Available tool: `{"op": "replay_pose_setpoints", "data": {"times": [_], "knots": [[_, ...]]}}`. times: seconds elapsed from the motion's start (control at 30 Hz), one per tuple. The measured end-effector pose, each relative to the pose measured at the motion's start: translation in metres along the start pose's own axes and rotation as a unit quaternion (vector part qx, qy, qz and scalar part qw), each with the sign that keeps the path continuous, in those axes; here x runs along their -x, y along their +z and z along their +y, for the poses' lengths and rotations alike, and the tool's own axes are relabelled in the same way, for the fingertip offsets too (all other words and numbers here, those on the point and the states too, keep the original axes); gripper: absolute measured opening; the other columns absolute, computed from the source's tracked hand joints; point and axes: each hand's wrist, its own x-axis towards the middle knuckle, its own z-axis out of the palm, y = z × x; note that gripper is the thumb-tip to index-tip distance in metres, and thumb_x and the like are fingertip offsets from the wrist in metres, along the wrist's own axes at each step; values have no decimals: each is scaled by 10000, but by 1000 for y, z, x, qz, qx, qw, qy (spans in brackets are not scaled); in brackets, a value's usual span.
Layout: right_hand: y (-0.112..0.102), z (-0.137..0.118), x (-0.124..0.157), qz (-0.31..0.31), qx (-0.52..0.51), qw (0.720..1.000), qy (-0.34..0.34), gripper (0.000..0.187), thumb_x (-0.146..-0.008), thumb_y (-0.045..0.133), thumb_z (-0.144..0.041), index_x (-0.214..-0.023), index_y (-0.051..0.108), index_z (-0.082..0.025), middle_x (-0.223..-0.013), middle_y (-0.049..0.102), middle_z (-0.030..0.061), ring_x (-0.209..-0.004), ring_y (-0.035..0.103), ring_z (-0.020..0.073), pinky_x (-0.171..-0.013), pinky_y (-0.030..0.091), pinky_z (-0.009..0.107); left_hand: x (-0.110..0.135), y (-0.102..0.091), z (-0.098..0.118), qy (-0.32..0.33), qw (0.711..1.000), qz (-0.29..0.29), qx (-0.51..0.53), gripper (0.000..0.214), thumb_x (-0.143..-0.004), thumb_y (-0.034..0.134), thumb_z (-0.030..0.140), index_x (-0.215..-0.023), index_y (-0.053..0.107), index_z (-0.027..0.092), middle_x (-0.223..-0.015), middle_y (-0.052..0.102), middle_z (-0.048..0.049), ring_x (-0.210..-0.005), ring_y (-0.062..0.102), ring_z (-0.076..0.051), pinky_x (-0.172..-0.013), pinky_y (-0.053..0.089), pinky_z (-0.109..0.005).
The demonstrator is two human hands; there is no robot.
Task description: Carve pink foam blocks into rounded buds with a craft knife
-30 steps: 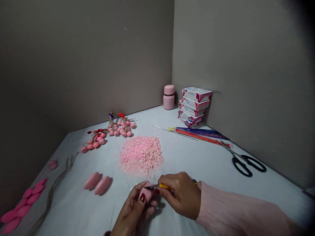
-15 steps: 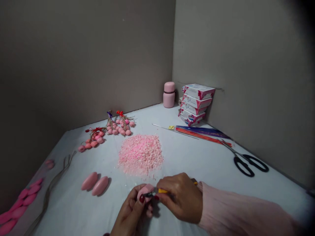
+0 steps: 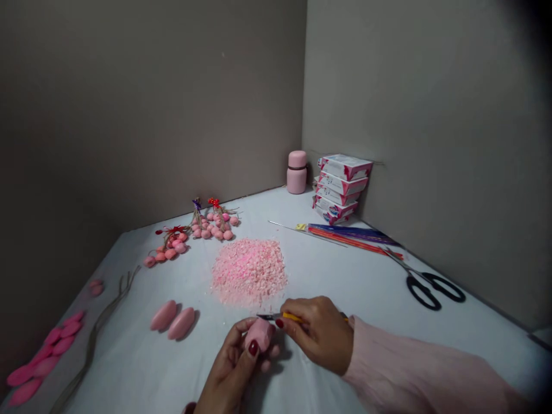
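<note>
My left hand [image 3: 233, 368] is closed round a small pink soap piece [image 3: 260, 333], held just above the pale tabletop [image 3: 353, 287]. My right hand [image 3: 321, 333] grips a yellow-handled knife [image 3: 280, 317]; its blade lies across the top of the soap piece, pointing left. A heap of pink shavings [image 3: 249, 271] lies directly beyond both hands. Two oval pink soap bars [image 3: 172, 319] rest to the left of my left hand.
Bunches of pink buds on stems [image 3: 196, 230] lie at the back left, dark wires [image 3: 95, 333] and pink petal shapes [image 3: 43, 359] at the left edge. Black scissors [image 3: 431, 287], coloured sticks [image 3: 353, 234], stacked boxes [image 3: 340, 187] and a pink jar [image 3: 296, 171] line the right wall.
The knife blade has moved from the side of the soap piece up across its top. My left hand has turned the piece slightly. The view shifted a little.
</note>
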Motion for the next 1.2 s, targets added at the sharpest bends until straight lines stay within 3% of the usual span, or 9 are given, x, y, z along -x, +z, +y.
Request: {"op": "replay_pose_setpoints", "data": {"times": [0.13, 0.5, 0.7, 0.93, 1.1, 1.2], "knots": [[3, -3, 4, -20, -26, 999, -41, 196, -869, 434, -284, -697, 484, -203, -617, 519, -29, -561, 495, 114, -544, 281, 232, -3, -3, 0, 12, 1000, -3, 18, 277, -682, 738, 336, -930, 668, 234, -785, 660, 6, -742, 579, -102, -697, 418, -211], [5, 0, 0, -33, -14, 999, -38, 187, -843, 462, -309, -686, 476, -209, -603, 537, -32, -541, 493, 115, -525, 267, 237, -9, -8, -3, 18, 999, -17, -27, 314, -693, 712, 401, -928, 673, 197, -746, 600, -3, -695, 497, -100, -671, 390, -217], [1, 5, -3, -8, 58, 997, 43, 290, -890, 418, -346, -651, 500, -207, -561, 537, -21, -509, 485, 119, -507, 233, 247, -3, -5, -3, 37, 996, -59, -61, 332, -683, 703, 454, -883, 650, 195, -707, 570, 11, -676, 469, -101, -656, 354, -230], [3, 4, -1, 21, 20, 999, 18, 272, -901, 415, -328, -671, 495, -207, -571, 517, -33, -513, 477, 111, -518, 247, 235, 1, 0, 4, 0, 1000, 1, 5, 347, -650, 749, 402, -918, 652, 203, -853, 657, -18, -808, 597, -143, -757, 427, -264], [3, 2, -1, 17, -10, 1000, -1, 220, -877, 446, -300, -681, 490, -209, -577, 507, -41, -510, 466, 106, -517, 247, 231, 1, -2, 4, -13, 997, 33, 63, 413, -631, 779, 337, -997, 620, 230, -816, 654, -5, -659, 599, -102, -668, 479, -247], [3, 1, 0, 10, -19, 1000, -7, 238, -883, 438, -307, -670, 472, -208, -578, 498, -41, -511, 460, 106, -514, 245, 233, -1, -5, 4, -19, 995, 23, 91, 326, -668, 751, 333, -948, 614, 238, -724, 625, 20, -580, 569, -86, -561, 463, -209]]}}
